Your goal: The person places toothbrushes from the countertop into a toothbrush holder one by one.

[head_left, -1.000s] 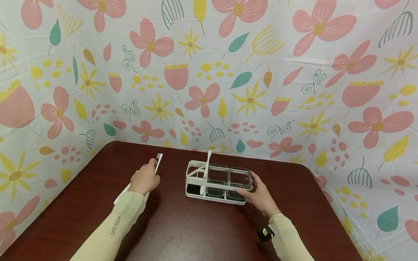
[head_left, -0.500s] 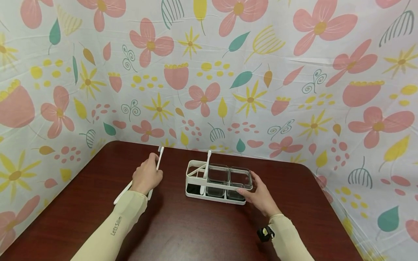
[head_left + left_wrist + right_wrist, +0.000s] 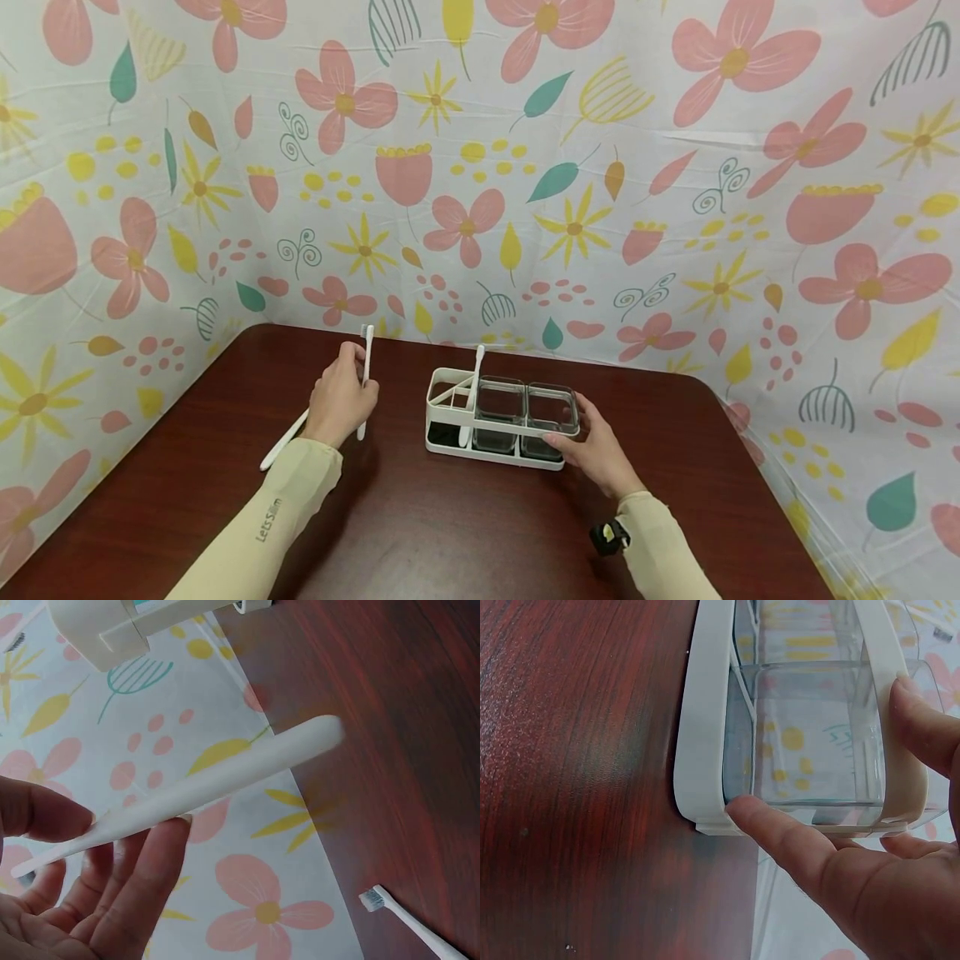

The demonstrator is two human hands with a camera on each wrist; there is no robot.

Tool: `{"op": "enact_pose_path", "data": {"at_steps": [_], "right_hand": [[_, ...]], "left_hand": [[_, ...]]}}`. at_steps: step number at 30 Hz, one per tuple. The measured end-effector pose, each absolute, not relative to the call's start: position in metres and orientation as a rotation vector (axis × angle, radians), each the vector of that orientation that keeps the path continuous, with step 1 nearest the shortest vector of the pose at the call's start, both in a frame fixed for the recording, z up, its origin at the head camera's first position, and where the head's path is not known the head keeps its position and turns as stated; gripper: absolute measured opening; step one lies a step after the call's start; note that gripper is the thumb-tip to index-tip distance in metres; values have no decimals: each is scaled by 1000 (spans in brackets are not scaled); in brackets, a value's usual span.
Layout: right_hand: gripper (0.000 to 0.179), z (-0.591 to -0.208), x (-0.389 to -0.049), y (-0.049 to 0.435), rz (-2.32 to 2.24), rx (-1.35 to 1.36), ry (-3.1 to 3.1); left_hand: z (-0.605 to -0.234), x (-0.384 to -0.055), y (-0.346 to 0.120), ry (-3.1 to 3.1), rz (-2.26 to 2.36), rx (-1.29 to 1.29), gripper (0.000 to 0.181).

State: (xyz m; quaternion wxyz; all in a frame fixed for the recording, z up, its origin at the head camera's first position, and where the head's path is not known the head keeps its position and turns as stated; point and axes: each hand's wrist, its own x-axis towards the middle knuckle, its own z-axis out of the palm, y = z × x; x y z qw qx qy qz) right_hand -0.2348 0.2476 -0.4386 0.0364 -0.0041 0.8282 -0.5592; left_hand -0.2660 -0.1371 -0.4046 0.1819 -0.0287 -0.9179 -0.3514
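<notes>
My left hand (image 3: 339, 402) pinches a white toothbrush (image 3: 367, 354) between thumb and fingers, bristle end up, above the table. In the left wrist view, the handle of this toothbrush (image 3: 225, 776) stretches out past the fingertips. Another white toothbrush (image 3: 283, 442) lies on the table beside that hand, partly hidden by it. At centre stands a white toothbrush holder (image 3: 450, 421) with two clear cups (image 3: 553, 408) in its right part. One toothbrush (image 3: 477, 379) stands upright in a slot at its left. My right hand (image 3: 600, 450) grips the holder's right end, thumb on the upper rim.
The dark red-brown wooden table (image 3: 450, 533) has rounded back corners. A flowered curtain (image 3: 480, 167) hangs behind it and along the sides. A small black device (image 3: 609, 537) sits at the right wrist.
The left hand has lifted its toothbrush off the table, tilted it nearer upright and shifted slightly right. The right hand and the holder have stayed put.
</notes>
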Motion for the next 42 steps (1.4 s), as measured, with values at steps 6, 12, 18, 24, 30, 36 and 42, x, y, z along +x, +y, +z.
{"op": "enact_pose_path", "data": {"at_steps": [6, 12, 18, 24, 30, 36, 42], "right_hand": [[95, -441, -236, 248, -1723, -21, 2546], [98, -443, -236, 250, -1718, -13, 2549], [98, -444, -238, 250, -1721, 3, 2553], [98, -444, -237, 250, -1718, -1, 2553], [97, -443, -235, 250, -1727, -1, 2547], [95, -442, -235, 249, -1733, -14, 2547], [95, -443, -235, 248, -1732, -12, 2551]], "left_hand": [[-403, -265, -133, -2468, -1061, -124, 31], [-399, -263, -129, -2348, -1106, -169, 29], [-396, -262, -123, -2242, -1166, -198, 30], [-394, -261, -116, -2165, -1230, -222, 34], [-391, -261, -108, -2121, -1255, -230, 36], [-390, -261, -104, -2081, -1287, -251, 34], [-389, -261, -100, -2052, -1319, -284, 34]]}}
